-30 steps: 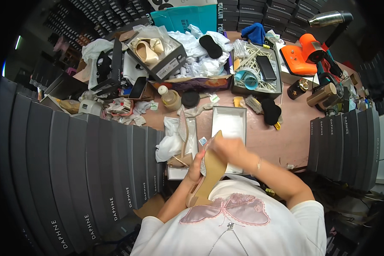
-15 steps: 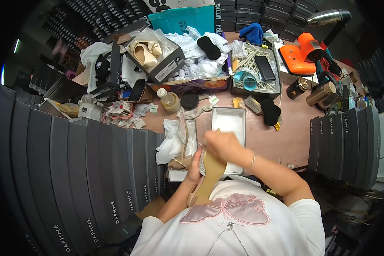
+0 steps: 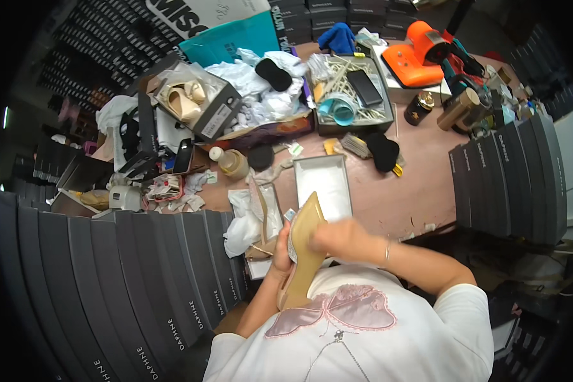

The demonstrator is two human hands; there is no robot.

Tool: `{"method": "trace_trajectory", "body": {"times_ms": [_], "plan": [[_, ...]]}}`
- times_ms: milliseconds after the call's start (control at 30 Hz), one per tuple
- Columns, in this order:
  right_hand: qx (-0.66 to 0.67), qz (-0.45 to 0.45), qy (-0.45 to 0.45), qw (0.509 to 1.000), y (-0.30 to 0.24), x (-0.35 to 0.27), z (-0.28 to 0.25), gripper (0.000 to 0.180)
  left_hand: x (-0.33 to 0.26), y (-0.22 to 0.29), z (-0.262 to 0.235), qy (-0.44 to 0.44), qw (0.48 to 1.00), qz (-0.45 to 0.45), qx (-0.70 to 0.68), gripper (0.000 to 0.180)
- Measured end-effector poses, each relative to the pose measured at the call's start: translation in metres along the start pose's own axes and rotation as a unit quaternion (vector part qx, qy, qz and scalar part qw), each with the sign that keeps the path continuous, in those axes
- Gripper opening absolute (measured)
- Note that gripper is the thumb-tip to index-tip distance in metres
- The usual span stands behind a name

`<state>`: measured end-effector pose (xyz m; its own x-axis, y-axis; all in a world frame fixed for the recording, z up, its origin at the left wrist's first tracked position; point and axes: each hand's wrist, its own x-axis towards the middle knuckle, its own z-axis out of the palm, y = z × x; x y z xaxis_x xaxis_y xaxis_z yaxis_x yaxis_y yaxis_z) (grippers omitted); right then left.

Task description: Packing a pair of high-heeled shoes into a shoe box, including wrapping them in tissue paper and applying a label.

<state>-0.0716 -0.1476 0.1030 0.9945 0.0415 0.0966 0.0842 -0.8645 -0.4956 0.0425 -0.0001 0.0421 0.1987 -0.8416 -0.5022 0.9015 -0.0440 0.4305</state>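
Note:
My left hand (image 3: 281, 254) grips a sandal (image 3: 307, 258) by its side, in front of my chest. Its smooth tan sole faces up, and a glittery edge shows beside my fingers. Against the right side of the sole is my right hand (image 3: 342, 239), curled closed and blurred by motion; whatever its fingers may hold is hidden. A second sandal (image 3: 260, 207) with a glittery insole rests in an open shoe box (image 3: 256, 270) with white tissue paper (image 3: 242, 234). Just beyond the held sandal lies an open white box part (image 3: 330, 170).
Dark shoe boxes stand in rows at the left (image 3: 127, 280) and right (image 3: 512, 175). Across the back are a bottle (image 3: 230, 163), a shoe box with beige shoes (image 3: 219, 114), a box of white sticks (image 3: 388, 118), a brush (image 3: 355, 145) and an orange device (image 3: 414, 67).
My right hand has slid from the sole's far end down to its right side. The sandal stays in my left hand. My view has turned, so the table things sit further left.

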Motion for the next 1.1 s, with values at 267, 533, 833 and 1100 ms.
{"method": "trace_trajectory", "body": {"times_ms": [267, 533, 833, 1100], "plan": [[0.053, 0.061, 0.194, 0.978, 0.067, -0.022, 0.000, 0.013, 0.025, -0.033, 0.015, -0.051, 0.998, -0.004, 0.043, 0.073], [0.446, 0.241, 0.083, 0.858, 0.108, -0.063, 0.010, 0.053, 0.034, -0.010, 0.050, -0.027, 0.989, 0.145, 0.020, 0.076], [0.728, 0.233, -0.054, 0.642, 0.041, -0.038, 0.021, 0.031, 0.047, 0.006, 0.050, 0.111, 0.939, 0.325, -0.012, 0.064], [-0.013, 0.054, 0.024, 0.998, 0.000, -0.013, 0.001, 0.022, 0.004, -0.039, 0.029, 0.116, 0.953, 0.230, 0.156, 0.051]]}}
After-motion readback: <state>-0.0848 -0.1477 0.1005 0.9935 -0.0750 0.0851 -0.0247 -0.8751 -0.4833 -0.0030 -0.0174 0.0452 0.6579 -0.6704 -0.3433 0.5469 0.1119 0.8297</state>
